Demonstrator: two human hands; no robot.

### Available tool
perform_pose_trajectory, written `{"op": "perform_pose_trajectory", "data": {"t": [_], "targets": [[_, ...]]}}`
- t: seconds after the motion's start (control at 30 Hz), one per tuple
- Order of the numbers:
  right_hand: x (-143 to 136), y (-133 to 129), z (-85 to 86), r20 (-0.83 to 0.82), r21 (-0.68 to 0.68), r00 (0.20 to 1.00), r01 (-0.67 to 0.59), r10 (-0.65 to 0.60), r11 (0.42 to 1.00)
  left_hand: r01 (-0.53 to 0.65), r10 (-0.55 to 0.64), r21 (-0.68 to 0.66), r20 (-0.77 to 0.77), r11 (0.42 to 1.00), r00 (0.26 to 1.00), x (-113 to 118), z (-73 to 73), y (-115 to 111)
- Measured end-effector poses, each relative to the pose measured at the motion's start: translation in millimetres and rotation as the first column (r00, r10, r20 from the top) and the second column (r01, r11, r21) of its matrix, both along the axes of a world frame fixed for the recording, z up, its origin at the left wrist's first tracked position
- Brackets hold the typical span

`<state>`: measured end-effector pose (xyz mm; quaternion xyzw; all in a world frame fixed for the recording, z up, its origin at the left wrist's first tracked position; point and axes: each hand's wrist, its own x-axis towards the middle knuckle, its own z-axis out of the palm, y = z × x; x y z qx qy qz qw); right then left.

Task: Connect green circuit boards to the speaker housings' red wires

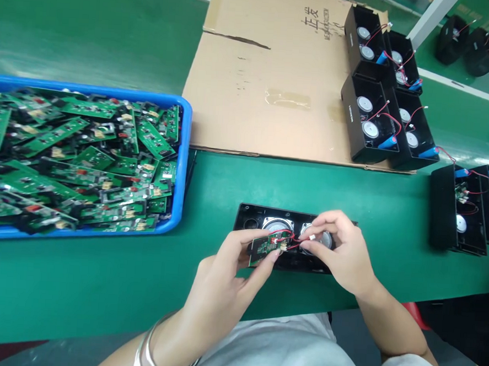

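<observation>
My left hand (pixel 226 276) pinches a small green circuit board (pixel 265 248) by its edges, tilted above a black speaker box (pixel 246 212). Red and black wires run from the board toward my right hand (pixel 340 247). Between the thumb and forefinger of that hand is a wire end with a small white connector (pixel 312 238). The open box lies below both hands on the green table, and two round speakers show in it, the left speaker (pixel 278 225) and the right one (pixel 325 239). My hands cover part of the box.
A blue bin (pixel 181 168) heaped with circuit boards stands at the left. Flattened cardboard (pixel 252 112) lies at the back, with several black speaker boxes (pixel 368 124) on its right side. More boxes (pixel 450 212) stand at the far right, with wires and blue cylinders inside.
</observation>
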<state>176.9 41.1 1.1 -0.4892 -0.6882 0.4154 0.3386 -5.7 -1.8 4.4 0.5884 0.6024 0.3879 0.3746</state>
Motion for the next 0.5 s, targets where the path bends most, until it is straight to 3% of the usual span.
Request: {"op": "perform_pose_trajectory", "data": {"t": [0.1,0.23,0.33,0.5], "targets": [[-2.9,-0.1,-2.6,-0.109,-0.136,0.994,-0.044,0.029,0.99,0.016,-0.016,0.022,0.009,1.0,1.0,-1.9,-0.6,-1.5],[-0.1,3.4,-0.3,0.029,0.095,0.975,-0.223,0.221,0.97,0.069,-0.07,0.044,0.026,0.997,0.997,-4.3,-0.1,-1.6],[3.7,5.4,4.1,0.151,0.22,0.949,-0.306,0.278,0.926,0.078,-0.079,0.007,0.048,0.997,0.996,-5.4,2.1,0.9],[6.1,9.4,9.4,0.205,0.091,0.905,-0.397,0.373,0.913,0.1,-0.084,-0.101,0.146,0.99,0.986,-5.5,6.0,5.5]]}}
